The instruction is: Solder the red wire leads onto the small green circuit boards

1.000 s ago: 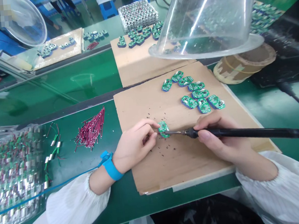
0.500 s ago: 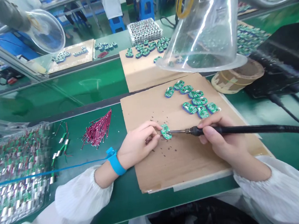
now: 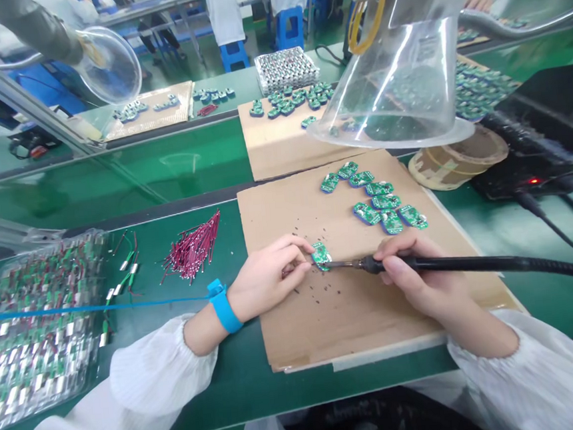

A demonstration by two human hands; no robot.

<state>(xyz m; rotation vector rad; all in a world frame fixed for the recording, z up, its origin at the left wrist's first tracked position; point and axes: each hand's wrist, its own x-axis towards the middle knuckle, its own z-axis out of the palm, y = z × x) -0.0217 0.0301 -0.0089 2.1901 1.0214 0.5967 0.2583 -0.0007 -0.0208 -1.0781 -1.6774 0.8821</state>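
Note:
A small green circuit board [image 3: 321,257] lies on the brown cardboard sheet [image 3: 297,334]. My left hand [image 3: 271,273], with a blue strap at the wrist, is closed at the board's left edge, index fingertip touching it. Whether something thin is also between finger and thumb, I cannot tell. My right hand [image 3: 422,273] grips the black handle of a soldering iron [image 3: 371,264] like a pen. Its metal tip points left and meets the lower right part of the board. Tiny dark bits lie scattered around the board.
Several green boards [image 3: 384,202] sit farther back on the cardboard. To the left are a pile of dark red wires [image 3: 193,246] and a clear tray of parts [image 3: 36,330]. A clear fume hood [image 3: 396,91] hangs overhead, near a tape roll [image 3: 457,160] and a black box [image 3: 535,133].
The whole view has shifted slightly, so the scene sits a little lower and to the right. Both hands keep their holds, with the iron's tip still at the board. A red light now shows on the black box.

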